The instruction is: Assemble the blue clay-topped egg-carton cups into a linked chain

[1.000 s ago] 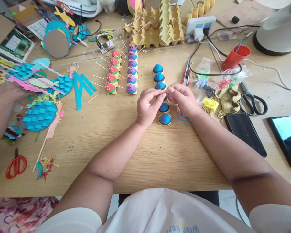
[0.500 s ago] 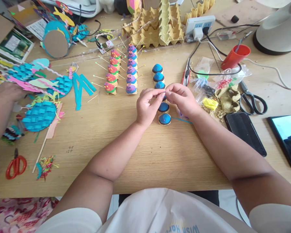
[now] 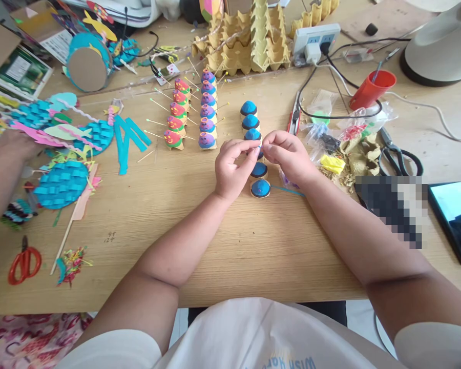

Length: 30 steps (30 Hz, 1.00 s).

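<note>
My left hand [image 3: 232,166] and my right hand [image 3: 290,156] meet fingertip to fingertip over a row of blue-painted egg-carton cups [image 3: 260,187] on the wooden table [image 3: 215,246]. Both hands are closed in a pinch on something tiny between them, too small to make out. One blue cup lies partly hidden under the fingers. Further blue cups [image 3: 248,108] continue the row beyond my hands. A thin teal strip [image 3: 290,190] lies under my right wrist.
Rows of red cups [image 3: 174,138] and purple cups [image 3: 206,139] with pins stand to the left. Another person's arm [image 3: 0,169] rests by blue paper fish [image 3: 61,183]. Red scissors [image 3: 23,261], black scissors [image 3: 399,160], a phone [image 3: 453,220], red cup [image 3: 372,89], egg cartons [image 3: 249,43], power strip [image 3: 317,38].
My hands have stayed pinched together over the blue cups, with only slight finger movement. The view has shifted a little.
</note>
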Tool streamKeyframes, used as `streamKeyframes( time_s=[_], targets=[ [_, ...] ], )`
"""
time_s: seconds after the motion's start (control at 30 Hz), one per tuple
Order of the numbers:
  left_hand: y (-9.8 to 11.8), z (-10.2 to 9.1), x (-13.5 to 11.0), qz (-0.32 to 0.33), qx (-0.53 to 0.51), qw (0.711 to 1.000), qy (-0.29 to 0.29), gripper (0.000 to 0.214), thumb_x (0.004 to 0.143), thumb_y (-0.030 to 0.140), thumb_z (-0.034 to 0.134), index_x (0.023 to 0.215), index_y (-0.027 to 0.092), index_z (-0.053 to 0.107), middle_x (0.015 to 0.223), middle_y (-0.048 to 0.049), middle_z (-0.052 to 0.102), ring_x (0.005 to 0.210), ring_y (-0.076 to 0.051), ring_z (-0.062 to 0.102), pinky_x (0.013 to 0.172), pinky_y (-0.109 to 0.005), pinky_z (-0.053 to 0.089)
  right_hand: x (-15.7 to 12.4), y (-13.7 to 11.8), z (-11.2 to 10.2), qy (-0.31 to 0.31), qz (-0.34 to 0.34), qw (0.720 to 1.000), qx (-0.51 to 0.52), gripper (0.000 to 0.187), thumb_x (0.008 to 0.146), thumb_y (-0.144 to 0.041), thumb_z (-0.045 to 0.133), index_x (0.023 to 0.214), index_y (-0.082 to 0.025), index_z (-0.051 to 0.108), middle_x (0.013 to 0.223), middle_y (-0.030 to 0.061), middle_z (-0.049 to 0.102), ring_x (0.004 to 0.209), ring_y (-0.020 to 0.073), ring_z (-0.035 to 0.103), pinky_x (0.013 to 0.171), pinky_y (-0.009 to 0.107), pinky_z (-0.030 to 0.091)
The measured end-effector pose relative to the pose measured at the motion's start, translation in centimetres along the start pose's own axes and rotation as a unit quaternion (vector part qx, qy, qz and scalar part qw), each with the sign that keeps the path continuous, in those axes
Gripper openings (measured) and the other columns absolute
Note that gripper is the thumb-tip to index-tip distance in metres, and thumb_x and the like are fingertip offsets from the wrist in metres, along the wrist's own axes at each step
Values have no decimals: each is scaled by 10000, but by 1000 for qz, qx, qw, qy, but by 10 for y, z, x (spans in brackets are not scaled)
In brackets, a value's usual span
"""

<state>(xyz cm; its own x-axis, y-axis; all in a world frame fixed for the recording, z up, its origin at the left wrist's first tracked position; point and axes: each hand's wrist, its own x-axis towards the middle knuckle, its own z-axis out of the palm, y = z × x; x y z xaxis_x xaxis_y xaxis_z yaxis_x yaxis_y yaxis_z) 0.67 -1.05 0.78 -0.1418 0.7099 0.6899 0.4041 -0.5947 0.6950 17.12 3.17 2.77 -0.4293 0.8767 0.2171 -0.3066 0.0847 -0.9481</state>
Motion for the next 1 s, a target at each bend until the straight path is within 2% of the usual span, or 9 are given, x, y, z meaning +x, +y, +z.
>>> streamKeyframes(
  time_s=[0.4,0.57,1.0],
  targets=[
    [1,0,1,3,21,1000,-9,185,1017,419,699,997,273,812,930,-9,813,878,-151,717,897,-333,560,0,-3,2,2,-3,1000,-22,410,765,-516,908,781,-191,659,647,-50,549,583,73,406,546,240,295],
    [0,0,0,14,19,1000,-13,153,1024,374,696,1003,275,811,940,-5,811,891,-148,718,910,-329,555,-1,-3,3,2,0,1000,-24,427,755,-538,911,782,-197,655,662,-42,563,596,82,416,551,242,308],
    [1,1,1,0,20,1000,-11,180,1016,409,703,986,271,815,926,-7,820,872,-149,719,897,-335,555,-1,-2,2,-12,-1,999,-30,406,808,-524,879,822,-197,637,678,-43,555,607,81,407,549,238,315]
  ],
)
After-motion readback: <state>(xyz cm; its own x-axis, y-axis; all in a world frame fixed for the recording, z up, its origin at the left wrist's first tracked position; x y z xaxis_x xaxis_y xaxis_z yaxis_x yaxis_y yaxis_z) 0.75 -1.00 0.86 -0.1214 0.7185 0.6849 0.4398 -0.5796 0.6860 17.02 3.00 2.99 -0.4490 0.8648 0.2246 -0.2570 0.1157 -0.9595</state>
